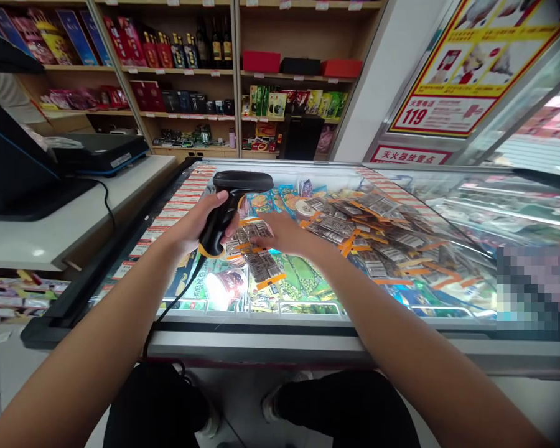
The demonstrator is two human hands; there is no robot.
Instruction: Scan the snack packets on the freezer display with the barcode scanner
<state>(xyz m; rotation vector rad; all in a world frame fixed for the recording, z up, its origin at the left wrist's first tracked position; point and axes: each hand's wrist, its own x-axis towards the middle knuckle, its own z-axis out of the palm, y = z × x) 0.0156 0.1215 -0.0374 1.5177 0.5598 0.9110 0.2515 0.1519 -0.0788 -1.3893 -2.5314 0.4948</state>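
Note:
My left hand [200, 218] is wrapped round the grip of a black barcode scanner [242, 182], whose head points to the right. Its cable drops toward the freezer's front edge. My right hand [282, 233] is just right of the scanner, fingers apart over a few small snack packets [261, 264] with orange edges and printed labels. Whether the fingertips press on them, I cannot tell. These packets lie on the glass lid of a chest freezer [270, 336]. To the right of that hand spreads a loose pile of similar packets [392, 239].
Through the glass, frozen goods and an ice cream tub [226, 286] show. On the left, a counter [28, 239] bears a black scale [100, 152] and a dark screen. Shelves [182, 71] with bottles and boxes stand behind. A fire sign [471, 74] hangs at the right.

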